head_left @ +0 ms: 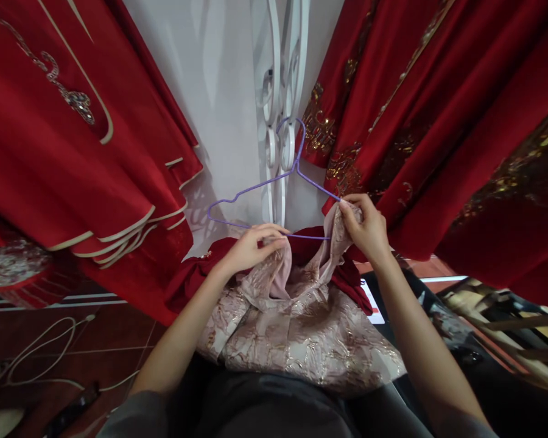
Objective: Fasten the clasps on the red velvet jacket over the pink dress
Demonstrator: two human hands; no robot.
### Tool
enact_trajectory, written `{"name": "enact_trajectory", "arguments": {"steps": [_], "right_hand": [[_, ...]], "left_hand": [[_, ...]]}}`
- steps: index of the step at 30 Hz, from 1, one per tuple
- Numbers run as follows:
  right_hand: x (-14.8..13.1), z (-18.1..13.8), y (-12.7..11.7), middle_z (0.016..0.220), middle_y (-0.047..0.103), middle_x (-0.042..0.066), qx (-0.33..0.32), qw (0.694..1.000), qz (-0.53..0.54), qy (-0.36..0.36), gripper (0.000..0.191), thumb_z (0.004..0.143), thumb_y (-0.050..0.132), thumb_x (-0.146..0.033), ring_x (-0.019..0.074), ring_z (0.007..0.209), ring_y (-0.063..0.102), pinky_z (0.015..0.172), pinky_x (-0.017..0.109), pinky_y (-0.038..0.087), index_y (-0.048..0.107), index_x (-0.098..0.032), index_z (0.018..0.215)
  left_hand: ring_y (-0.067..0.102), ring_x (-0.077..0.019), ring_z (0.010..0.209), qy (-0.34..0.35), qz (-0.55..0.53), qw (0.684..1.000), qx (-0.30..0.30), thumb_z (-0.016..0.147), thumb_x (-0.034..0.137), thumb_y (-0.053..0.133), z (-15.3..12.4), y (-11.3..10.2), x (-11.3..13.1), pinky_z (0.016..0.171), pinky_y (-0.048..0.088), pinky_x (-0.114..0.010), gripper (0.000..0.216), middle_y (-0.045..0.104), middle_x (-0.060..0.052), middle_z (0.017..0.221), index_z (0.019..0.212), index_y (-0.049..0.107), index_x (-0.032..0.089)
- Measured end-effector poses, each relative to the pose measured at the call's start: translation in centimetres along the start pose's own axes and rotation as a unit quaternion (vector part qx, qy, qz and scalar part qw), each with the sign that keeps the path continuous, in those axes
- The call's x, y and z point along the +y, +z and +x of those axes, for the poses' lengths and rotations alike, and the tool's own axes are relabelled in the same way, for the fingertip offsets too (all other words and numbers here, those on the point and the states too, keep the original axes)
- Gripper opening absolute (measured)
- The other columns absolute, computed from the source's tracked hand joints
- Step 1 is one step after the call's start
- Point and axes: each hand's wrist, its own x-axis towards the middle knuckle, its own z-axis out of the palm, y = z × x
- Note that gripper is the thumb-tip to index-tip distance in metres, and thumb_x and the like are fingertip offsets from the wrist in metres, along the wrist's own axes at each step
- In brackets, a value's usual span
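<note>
A pink brocade dress (287, 340) with a gold pattern lies across my lap, its neck opening facing away from me. My right hand (365, 228) pinches one strap of it, which is looped over the right end of a purple wire hanger (265, 180). With fingers curled, my left hand (260, 246) grips the other strap close to the hanger's lower bar. The hanger's left end sticks out bare beyond that hand. Its hook points up in front of a white metal scrollwork post. Dark red cloth (187, 283) lies behind the dress.
Red garments with beige trim (119, 201) hang at the left, and red ones with gold sequins (393, 140) at the right. White scrollwork (269, 146) rises in front of me. A white cable (41, 347) trails over the tiled floor. Several items lie at the lower right.
</note>
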Motion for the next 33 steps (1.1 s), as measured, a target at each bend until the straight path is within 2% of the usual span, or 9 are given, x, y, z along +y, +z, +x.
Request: {"name": "enact_trajectory", "arguments": {"steps": [3, 6, 9, 15, 19, 22, 27, 30, 33], "right_hand": [[0.5, 0.0, -0.9, 0.075, 0.065, 0.0, 0.028, 1.0, 0.008, -0.012, 0.028, 0.091, 0.054, -0.049, 0.0169, 0.065, 0.059, 0.068, 0.03, 0.044, 0.063, -0.024, 0.101], [0.9, 0.5, -1.5, 0.072, 0.061, 0.0, 0.036, 0.999, 0.032, -0.014, 0.028, 0.089, 0.056, -0.05, 0.0162, 0.063, 0.056, 0.061, 0.029, 0.042, 0.063, -0.024, 0.094], [1.3, 0.9, -1.4, 0.069, 0.059, 0.0, 0.036, 0.998, 0.055, -0.009, 0.028, 0.087, 0.058, -0.051, 0.0156, 0.059, 0.053, 0.057, 0.03, 0.04, 0.063, -0.024, 0.091], [1.5, 0.9, -1.1, 0.066, 0.058, 0.0, 0.023, 0.997, 0.073, -0.004, 0.026, 0.087, 0.059, -0.05, 0.0158, 0.057, 0.051, 0.054, 0.03, 0.037, 0.063, -0.025, 0.091], [1.4, 1.0, -1.4, 0.068, 0.059, 0.0, 0.019, 0.998, 0.067, -0.008, 0.027, 0.088, 0.058, -0.05, 0.0154, 0.059, 0.051, 0.055, 0.029, 0.037, 0.062, -0.024, 0.091], [1.5, 1.0, -1.5, 0.069, 0.059, 0.0, 0.016, 0.998, 0.067, -0.009, 0.027, 0.087, 0.059, -0.05, 0.0152, 0.061, 0.052, 0.056, 0.028, 0.037, 0.062, -0.023, 0.091], [1.6, 0.9, -1.2, 0.066, 0.056, -0.002, -0.012, 0.996, 0.088, 0.002, 0.026, 0.088, 0.058, -0.049, 0.0139, 0.058, 0.049, 0.054, 0.027, 0.035, 0.06, -0.023, 0.091], [1.4, 0.7, -1.2, 0.065, 0.054, -0.002, -0.008, 0.996, 0.09, 0.003, 0.024, 0.088, 0.058, -0.048, 0.0132, 0.057, 0.048, 0.055, 0.027, 0.035, 0.059, -0.023, 0.09], [1.1, 0.6, -1.4, 0.064, 0.054, -0.003, -0.005, 0.996, 0.086, 0.002, 0.023, 0.088, 0.058, -0.047, 0.0132, 0.057, 0.049, 0.055, 0.027, 0.035, 0.059, -0.023, 0.089]], "left_hand": [[0.064, -0.017, 0.089, -0.035, 0.044, 0.981, 0.186, 0.089, 0.036, 0.058, -1.1, -2.6, -2.0, 0.084, 0.046, -0.028, 0.022, 0.071, -0.006, 0.091, 0.084, 0.068, 0.017], [0.062, -0.0161, 0.078, -0.129, 0.143, 0.917, 0.35, 0.086, 0.04, 0.059, -3.5, -5.1, -4.6, 0.074, 0.045, -0.025, 0.025, 0.07, -0.004, 0.084, 0.087, 0.069, 0.016], [0.056, -0.0143, 0.063, -0.231, 0.19, 0.864, 0.404, 0.085, 0.045, 0.057, -6.3, -6.4, -6.8, 0.061, 0.041, -0.023, 0.032, 0.064, -0.002, 0.068, 0.085, 0.07, 0.015], [0.051, -0.0134, 0.056, -0.274, 0.149, 0.867, 0.388, 0.085, 0.048, 0.053, -8.2, -6.3, -8.7, 0.055, 0.038, -0.022, 0.036, 0.058, 0.001, 0.059, 0.083, 0.069, 0.016], [0.055, -0.0145, 0.064, -0.246, 0.131, 0.875, 0.395, 0.085, 0.046, 0.053, -7.1, -6.4, -8.6, 0.06, 0.041, -0.022, 0.034, 0.063, -0.001, 0.066, 0.083, 0.069, 0.016], [0.06, -0.0156, 0.074, -0.191, 0.094, 0.897, 0.388, 0.086, 0.045, 0.054, -5.4, -6.9, -7.8, 0.069, 0.045, -0.023, 0.034, 0.069, -0.004, 0.081, 0.09, 0.071, 0.015], [0.064, -0.0176, 0.092, -0.06, 0.075, 0.959, 0.268, 0.089, 0.044, 0.056, -0.7, -7.0, -4.4, 0.085, 0.048, -0.027, 0.033, 0.072, -0.006, 0.096, 0.094, 0.075, 0.017], [0.065, -0.0183, 0.092, -0.039, 0.097, 0.968, 0.229, 0.089, 0.046, 0.055, 2.0, -6.1, -2.3, 0.087, 0.049, -0.029, 0.035, 0.073, -0.006, 0.098, 0.1, 0.075, 0.019], [0.067, -0.0213, 0.098, -0.054, 0.124, 0.974, 0.182, 0.09, 0.048, 0.054, 3.0, -5.6, -1.2, 0.09, 0.049, -0.032, 0.038, 0.074, -0.006, 0.106, 0.108, 0.073, 0.021]]}}
